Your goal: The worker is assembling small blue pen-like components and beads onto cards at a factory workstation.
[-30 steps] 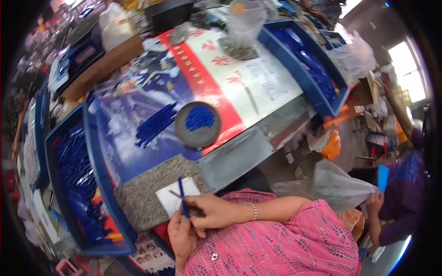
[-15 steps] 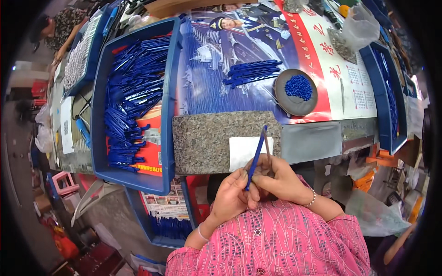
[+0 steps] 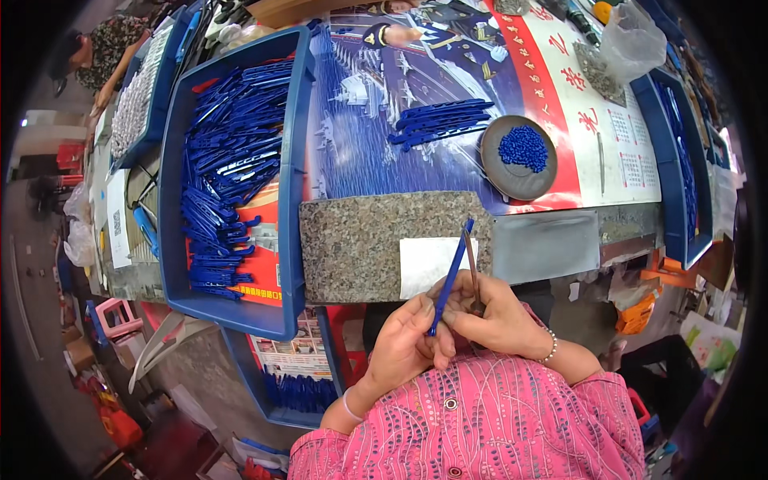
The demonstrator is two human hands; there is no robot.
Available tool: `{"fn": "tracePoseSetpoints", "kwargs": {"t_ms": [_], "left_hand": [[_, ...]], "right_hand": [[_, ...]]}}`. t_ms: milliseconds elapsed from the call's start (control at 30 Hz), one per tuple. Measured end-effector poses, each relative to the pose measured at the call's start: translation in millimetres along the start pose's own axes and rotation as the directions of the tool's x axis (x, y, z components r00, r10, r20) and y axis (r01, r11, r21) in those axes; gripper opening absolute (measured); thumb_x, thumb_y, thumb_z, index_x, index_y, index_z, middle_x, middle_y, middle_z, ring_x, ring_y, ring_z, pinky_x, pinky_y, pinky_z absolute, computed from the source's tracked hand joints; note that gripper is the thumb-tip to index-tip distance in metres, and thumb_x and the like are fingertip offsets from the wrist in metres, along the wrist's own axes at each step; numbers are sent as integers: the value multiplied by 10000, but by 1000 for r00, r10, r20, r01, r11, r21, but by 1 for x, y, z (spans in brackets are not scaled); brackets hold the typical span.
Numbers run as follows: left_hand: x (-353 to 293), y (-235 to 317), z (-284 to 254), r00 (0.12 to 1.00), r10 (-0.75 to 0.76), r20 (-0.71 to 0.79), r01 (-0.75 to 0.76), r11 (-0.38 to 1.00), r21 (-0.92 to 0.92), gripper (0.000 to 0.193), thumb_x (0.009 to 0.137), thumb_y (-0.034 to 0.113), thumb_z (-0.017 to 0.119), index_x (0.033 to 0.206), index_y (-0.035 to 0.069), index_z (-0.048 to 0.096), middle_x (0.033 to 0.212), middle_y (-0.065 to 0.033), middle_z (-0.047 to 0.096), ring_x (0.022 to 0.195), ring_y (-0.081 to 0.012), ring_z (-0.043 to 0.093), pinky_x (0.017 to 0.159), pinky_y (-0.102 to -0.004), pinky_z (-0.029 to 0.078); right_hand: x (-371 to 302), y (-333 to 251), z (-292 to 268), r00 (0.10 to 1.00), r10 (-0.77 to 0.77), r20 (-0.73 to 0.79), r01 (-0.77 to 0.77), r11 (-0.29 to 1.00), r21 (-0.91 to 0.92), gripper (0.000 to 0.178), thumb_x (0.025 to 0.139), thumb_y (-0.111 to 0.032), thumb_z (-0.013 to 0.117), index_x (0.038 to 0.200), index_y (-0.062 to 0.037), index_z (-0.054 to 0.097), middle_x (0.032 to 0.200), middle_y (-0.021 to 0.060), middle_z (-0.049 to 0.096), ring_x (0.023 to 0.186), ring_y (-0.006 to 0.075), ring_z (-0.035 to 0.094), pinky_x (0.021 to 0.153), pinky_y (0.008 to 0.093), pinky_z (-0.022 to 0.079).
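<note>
In front of my chest, my left hand point(image 3: 404, 340) closes its thumb and fingers round the lower end of a slender blue plastic strip point(image 3: 453, 276), which slants up to the right. My right hand point(image 3: 502, 324) is closed on a thin brownish rod-like tool point(image 3: 473, 260), whose exact kind I cannot make out. Both hands are close together, and the tool's shaft runs beside the strip. Behind them a white paper point(image 3: 424, 256) lies on a speckled stone slab point(image 3: 352, 240). Fingers hide the lower ends of the strip and tool.
A blue tray point(image 3: 293, 184) of blue strips stands left. Further back lie a pile of strips point(image 3: 440, 124) and a round dish point(image 3: 496, 172) holding small blue pieces. A grey plate point(image 3: 546, 244) adjoins the slab. Another blue tray point(image 3: 672, 232) stands right, and one sits low point(image 3: 240, 372).
The blue strip's top leans slightly further right. Both hands keep their grips almost in place. At the lower right, a dark-clothed shape has come into view.
</note>
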State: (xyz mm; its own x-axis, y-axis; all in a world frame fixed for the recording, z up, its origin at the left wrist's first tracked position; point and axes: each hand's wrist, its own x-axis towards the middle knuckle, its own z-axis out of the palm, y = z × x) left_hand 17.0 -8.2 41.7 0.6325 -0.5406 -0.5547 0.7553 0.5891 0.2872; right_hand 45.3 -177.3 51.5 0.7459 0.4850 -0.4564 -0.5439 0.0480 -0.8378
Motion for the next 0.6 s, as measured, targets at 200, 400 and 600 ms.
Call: {"fn": "tracePoseSetpoints", "kwargs": {"t_ms": [200,400,600], "left_hand": [[1,1,7,999,17,-37,-14,997,78,234,964,262,381,952,38,446,687,-115,590,504,-155,562,492,-231,464],[4,-3,4,998,49,-41,-43,991,125,204,963,241,388,891,53,419,681,-114,586,508,-157,563,502,-229,468],[7,-5,-1,997,66,-36,-58,982,180,188,963,225,394,891,53,424,689,-110,585,512,-150,558,508,-228,468]], "right_hand": [[2,0,-2,1000,-24,19,25,1000,-9,204,855,2,501,1056,26,477,805,49,576,655,90,582,580,221,456],[5,6,-3,1000,-25,9,25,998,49,190,815,-10,504,997,34,470,693,30,542,597,83,552,543,229,435],[7,3,1,998,23,-59,-19,997,72,177,768,-50,530,923,27,491,602,13,505,553,83,538,496,246,411]]}}
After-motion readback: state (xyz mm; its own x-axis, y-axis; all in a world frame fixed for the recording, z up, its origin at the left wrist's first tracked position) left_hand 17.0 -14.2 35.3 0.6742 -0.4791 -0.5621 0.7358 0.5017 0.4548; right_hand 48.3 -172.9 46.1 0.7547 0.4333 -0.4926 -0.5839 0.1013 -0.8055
